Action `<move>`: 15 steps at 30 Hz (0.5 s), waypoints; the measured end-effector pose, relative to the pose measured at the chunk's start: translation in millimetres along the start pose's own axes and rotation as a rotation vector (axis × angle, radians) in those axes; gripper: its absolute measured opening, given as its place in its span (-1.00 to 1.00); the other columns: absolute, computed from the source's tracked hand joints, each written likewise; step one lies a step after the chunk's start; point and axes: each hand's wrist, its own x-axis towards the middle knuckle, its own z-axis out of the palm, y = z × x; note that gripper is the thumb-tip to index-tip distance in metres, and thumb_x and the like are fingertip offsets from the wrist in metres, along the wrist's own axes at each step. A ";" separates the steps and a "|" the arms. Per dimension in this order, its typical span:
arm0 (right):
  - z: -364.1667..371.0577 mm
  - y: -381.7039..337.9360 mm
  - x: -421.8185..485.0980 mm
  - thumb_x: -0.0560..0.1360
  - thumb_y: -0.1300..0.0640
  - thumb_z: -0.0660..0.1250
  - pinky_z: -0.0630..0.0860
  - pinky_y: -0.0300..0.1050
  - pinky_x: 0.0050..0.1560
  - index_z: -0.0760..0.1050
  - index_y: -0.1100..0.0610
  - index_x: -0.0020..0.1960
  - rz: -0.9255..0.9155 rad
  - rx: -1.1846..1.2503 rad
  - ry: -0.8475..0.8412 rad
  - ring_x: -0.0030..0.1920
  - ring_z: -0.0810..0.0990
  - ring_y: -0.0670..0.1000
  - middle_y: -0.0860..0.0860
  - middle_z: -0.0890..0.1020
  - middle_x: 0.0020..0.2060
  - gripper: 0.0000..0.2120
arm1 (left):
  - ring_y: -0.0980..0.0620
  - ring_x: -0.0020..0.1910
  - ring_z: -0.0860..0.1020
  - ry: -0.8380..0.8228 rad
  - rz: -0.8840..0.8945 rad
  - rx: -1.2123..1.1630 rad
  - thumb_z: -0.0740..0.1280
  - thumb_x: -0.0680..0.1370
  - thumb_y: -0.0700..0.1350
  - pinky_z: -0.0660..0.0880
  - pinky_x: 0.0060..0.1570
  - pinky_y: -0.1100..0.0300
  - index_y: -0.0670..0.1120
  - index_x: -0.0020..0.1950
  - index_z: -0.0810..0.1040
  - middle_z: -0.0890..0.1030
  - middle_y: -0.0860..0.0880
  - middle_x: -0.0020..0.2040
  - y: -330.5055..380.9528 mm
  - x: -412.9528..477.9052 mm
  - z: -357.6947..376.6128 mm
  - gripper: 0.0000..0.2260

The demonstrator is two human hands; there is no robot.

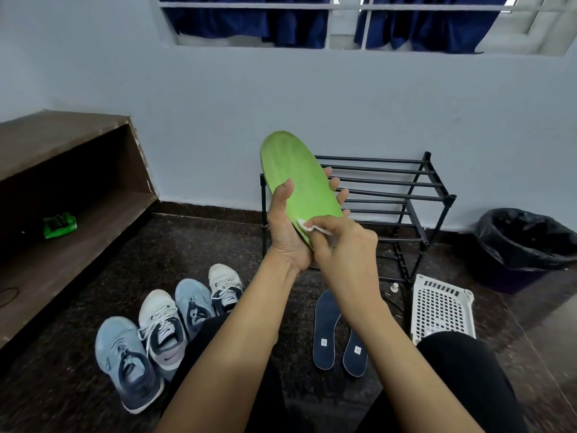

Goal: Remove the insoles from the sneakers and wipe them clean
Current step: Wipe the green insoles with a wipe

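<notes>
My left hand [288, 232] grips the heel end of the flat green foam insole [299, 179], held upright in front of the black metal rack [406, 198]. My right hand [340, 242] pinches a small white wipe [307, 226] against it. The insole looks light and flexible, so support it from behind.

green insole [296, 182] heel: hidden in left hand [285, 235] | wipe [305, 225]: mostly under right hand [343, 245] | bin [495, 245]: cut by right edge
</notes>
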 end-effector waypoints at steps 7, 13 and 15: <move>-7.6 13.6 7.1 0.47 0.20 0.38 0.43 -0.27 -0.25 0.69 0.09 -0.13 0.078 -0.011 0.048 -0.32 0.58 -0.04 0.02 0.68 -0.33 -0.89 | -0.09 0.04 0.55 0.005 0.009 0.012 0.58 0.15 0.20 0.43 0.12 -0.02 -0.18 0.24 0.53 0.58 -0.13 0.03 -0.1 -0.1 2.3 -0.22; -11.6 -8.9 -1.2 0.41 0.26 0.41 0.37 -0.48 -0.28 0.70 0.06 -0.13 0.031 0.186 -0.065 -0.29 0.55 -0.25 -0.06 0.67 -0.33 -0.85 | -0.05 -0.02 0.54 0.034 0.027 -0.028 0.57 0.18 0.18 0.44 0.12 0.08 -0.22 0.24 0.48 0.55 -0.12 -0.01 -5.4 0.2 7.7 -0.23; -12.2 -7.2 -0.7 0.41 0.28 0.40 0.37 -0.47 -0.30 0.70 0.04 -0.13 0.039 0.219 -0.068 -0.31 0.55 -0.24 -0.11 0.65 -0.36 -0.83 | -0.05 -0.02 0.53 0.035 0.025 -0.037 0.56 0.19 0.18 0.43 0.14 0.07 -0.23 0.26 0.45 0.54 -0.12 -0.01 -6.4 -0.2 9.1 -0.21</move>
